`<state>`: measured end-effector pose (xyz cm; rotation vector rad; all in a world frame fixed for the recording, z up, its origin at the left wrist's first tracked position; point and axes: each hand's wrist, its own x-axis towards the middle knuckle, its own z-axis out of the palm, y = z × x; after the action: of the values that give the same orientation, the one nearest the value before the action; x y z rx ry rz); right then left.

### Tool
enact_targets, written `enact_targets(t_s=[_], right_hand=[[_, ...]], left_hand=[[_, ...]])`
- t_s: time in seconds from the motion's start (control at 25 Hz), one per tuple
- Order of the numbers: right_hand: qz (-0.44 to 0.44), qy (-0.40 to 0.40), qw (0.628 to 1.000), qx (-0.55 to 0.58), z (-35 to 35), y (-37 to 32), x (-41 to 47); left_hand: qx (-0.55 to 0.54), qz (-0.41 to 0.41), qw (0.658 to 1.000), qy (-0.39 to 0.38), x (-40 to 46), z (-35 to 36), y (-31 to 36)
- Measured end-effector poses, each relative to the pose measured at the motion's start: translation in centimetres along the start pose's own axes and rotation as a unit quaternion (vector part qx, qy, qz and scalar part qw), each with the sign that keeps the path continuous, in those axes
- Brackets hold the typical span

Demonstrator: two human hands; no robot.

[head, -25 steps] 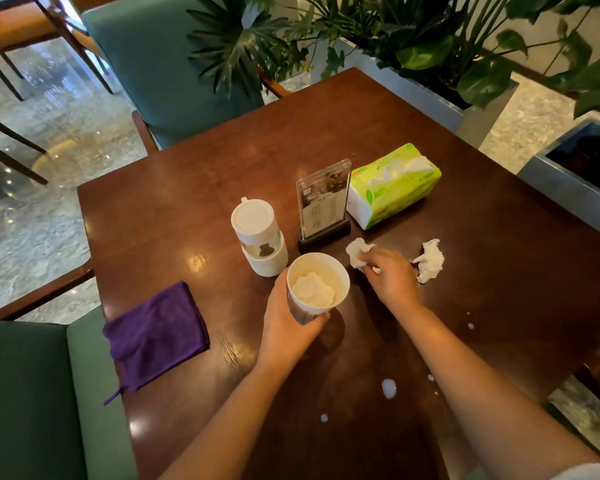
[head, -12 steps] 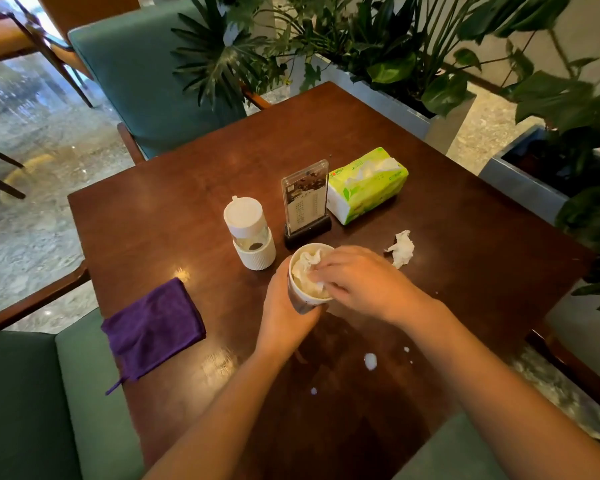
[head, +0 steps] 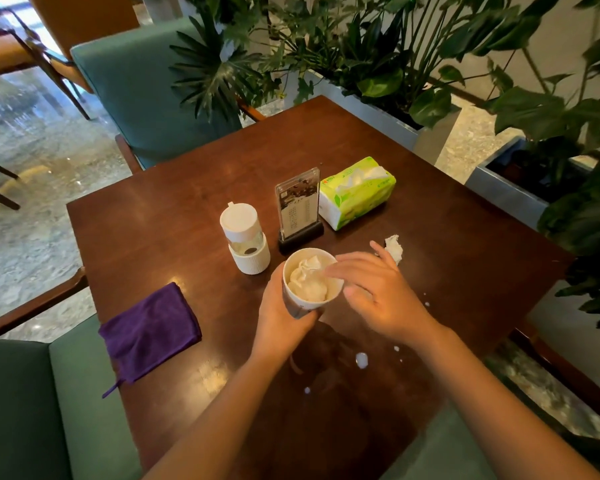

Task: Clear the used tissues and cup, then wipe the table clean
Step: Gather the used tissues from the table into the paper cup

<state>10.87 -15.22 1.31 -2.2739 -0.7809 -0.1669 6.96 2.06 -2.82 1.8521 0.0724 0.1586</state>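
My left hand point(head: 280, 318) grips a white paper cup point(head: 309, 299) from the left side, holding it just above the dark wooden table point(head: 447, 258). Crumpled used tissues point(head: 309, 278) fill the cup. My right hand point(head: 378, 289) hovers at the cup's right rim with its fingers spread and nothing in them. One more crumpled tissue point(head: 394, 248) lies on the table just beyond my right fingertips. A folded purple cloth point(head: 149, 332) rests near the table's left edge. White liquid drops point(head: 362, 359) spot the table in front of me.
A white lidded bottle point(head: 245, 237), a menu stand point(head: 298, 207) and a green tissue pack point(head: 357, 192) stand behind the cup. Green chairs sit at the far point(head: 142, 88) and near left point(head: 32, 403) sides. Planters with leafy plants point(head: 395, 64) border the right.
My right hand picked a crumpled tissue off the table, pushed it into the cup, and has now let go and drawn back to the right. My left hand kept holding the cup.
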Motion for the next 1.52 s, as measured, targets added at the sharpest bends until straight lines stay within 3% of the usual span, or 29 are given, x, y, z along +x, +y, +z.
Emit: enact_targets(t_s=[0.12, 0.2, 0.36, 0.52, 0.6, 0.76, 0.92, 1.0, 1.08, 1.2, 1.52], right_hand=[[0.068, 0.115, 0.991, 0.011, -0.1, 3.1, -1.2], [0.147, 0.146, 0.978, -0.03, 0.4, 7.2, -1.8], [0.297, 0.03, 0.947, -0.116, 1.2, 15.1, -1.4], [0.295, -0.094, 0.936, -0.169, 2.7, 18.5, 0.6], [0.294, -0.112, 0.929, -0.192, 3.3, 19.2, 0.8], [0.273, -0.05, 0.945, -0.174, 4.1, 19.8, 0.6], [0.305, 0.095, 0.948, 0.005, 2.5, 15.4, 1.8], [0.256, 0.147, 0.949, 0.109, 0.2, 11.2, 2.9], [0.152, 0.147, 0.969, 0.128, -1.8, 6.7, 3.7], [0.013, 0.079, 0.996, 0.031, -1.5, 1.7, 3.9], [-0.122, -0.095, 0.98, -0.124, 1.0, -3.0, 1.7]], left_hand=[[-0.003, -0.011, 1.0, -0.001, 0.4, 1.2, -0.3], [-0.006, -0.021, 1.0, -0.015, 0.9, 2.2, -0.6], [0.005, -0.017, 1.0, -0.025, 1.7, 3.9, -1.2], [0.019, -0.019, 0.999, -0.022, 2.3, 4.5, -2.6], [0.021, -0.02, 0.999, -0.018, 2.5, 4.5, -3.1], [0.031, -0.021, 0.999, -0.01, 3.0, 4.3, -3.3], [0.031, -0.02, 0.999, -0.009, 3.0, 3.8, -2.8], [0.033, -0.013, 0.999, -0.009, 2.9, 3.5, -2.2], [0.028, 0.0, 1.0, -0.004, 2.7, 3.2, -1.4], [0.016, 0.017, 1.0, 0.005, 2.0, 2.6, -0.1], [0.009, 0.016, 0.999, 0.05, -0.7, -1.6, 1.6]])
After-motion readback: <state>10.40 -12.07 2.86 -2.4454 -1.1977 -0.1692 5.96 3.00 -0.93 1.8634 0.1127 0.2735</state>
